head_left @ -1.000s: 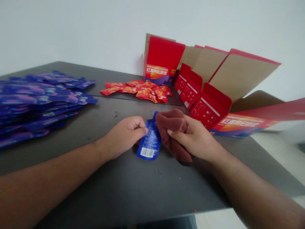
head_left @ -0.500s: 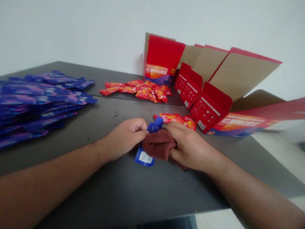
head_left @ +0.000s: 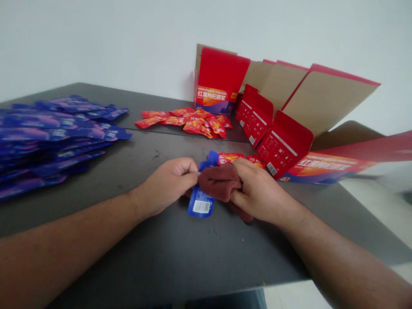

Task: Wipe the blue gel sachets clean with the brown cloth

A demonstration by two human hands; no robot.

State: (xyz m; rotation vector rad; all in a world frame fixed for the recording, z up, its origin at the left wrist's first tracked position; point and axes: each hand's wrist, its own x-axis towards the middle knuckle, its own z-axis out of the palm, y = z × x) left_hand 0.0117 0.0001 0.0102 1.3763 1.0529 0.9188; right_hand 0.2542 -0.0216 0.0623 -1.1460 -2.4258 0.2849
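Over the middle of the dark table, my left hand [head_left: 172,182] pinches the left edge of a blue sachet [head_left: 203,201]. The sachet's lower end shows a white barcode label. My right hand [head_left: 259,189] is closed on a folded brown cloth [head_left: 220,181], which lies across the middle of the sachet and hides part of it. Whether the right fingers also grip the sachet is hidden by the cloth. Just behind the cloth lie a few red sachets [head_left: 230,158].
A large heap of blue sachets [head_left: 54,133] covers the table's left side. Red sachets [head_left: 193,122] are piled before an upright red box [head_left: 222,81]. More open red boxes [head_left: 285,141] with raised flaps stand at the right. The table [head_left: 180,262] ends in front.
The cloth has moved slightly right and up across the blue sachet. More of the sachet and its barcode label shows. Both hands remain closed.
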